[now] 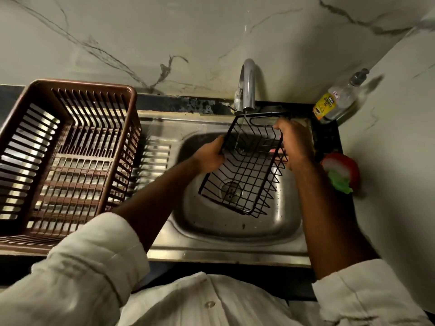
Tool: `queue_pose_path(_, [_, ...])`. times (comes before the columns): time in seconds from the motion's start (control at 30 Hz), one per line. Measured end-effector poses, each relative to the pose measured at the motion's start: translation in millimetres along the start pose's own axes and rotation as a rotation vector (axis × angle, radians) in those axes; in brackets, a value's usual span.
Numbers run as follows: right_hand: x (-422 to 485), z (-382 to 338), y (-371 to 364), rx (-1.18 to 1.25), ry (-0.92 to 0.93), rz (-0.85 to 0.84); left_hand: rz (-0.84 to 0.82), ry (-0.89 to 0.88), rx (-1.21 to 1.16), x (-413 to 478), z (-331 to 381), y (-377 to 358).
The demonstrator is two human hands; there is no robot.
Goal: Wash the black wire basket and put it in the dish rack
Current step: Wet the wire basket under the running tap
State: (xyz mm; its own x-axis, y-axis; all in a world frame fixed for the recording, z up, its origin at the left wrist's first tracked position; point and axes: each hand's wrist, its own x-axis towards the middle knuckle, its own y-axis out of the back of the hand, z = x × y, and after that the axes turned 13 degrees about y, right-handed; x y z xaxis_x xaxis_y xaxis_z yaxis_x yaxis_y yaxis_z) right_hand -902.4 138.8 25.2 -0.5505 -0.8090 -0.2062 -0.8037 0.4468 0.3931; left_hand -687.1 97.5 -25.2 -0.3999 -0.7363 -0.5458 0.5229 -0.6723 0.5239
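Marble-look wall (141, 31) fills the top half of the frame. White shirt (94, 267) with rolled sleeves runs across the bottom edge.

Brown slatted dish rack (82, 81) sits at frame left on the sink's drainboard, with nothing in it.

Steel sink (223, 255) is at centre, drain (231, 190) visible through the basket mesh.

Black wire basket (247, 175) is held above the sink bowl, centre-right of the frame. It's tilted, open side toward the camera, far end up under the faucet, near end low over the drain. Well apart from the rack.

Left hand (209, 156) has its fingers wrapped round the basket's left rim. Right hand (294, 142) has its fingers curled over the right rim near the upper corner. Both are clamped on the wire.

Faucet (247, 85) at top centre is running. A thin stream of water (241, 130) falls into the basket's upper end.

Clear dish soap bottle (336, 102) with a yellow label stands in the upper right corner of the counter. A red and green scrubber (341, 170) lies at the right edge, just beside the right forearm.
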Motion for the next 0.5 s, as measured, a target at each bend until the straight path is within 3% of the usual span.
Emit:
queue_pose_path(0.13, [-1.0, -4.0, -0.6, -0.057, 0.001, -0.04, 0.304, -0.206, 0.653, 27.7, 22.6, -11.7])
queue_pose_path(0.2, [1.1, -3.6, 0.3, -0.068, 0.019, -0.043, 0.364, -0.283, 0.85, 38.6, 23.1, -17.8])
queue_pose_path(0.37, [12.0, -1.1, 11.1, -0.123, 0.055, -0.015, 0.397, -0.322, 0.983, 54.8, 27.9, -27.6])
queue_pose_path(0.5, [19.4, -1.1, 22.9, -0.141, 0.063, -0.048, 0.297, -0.382, 0.955, 54.7, 29.1, -26.6])
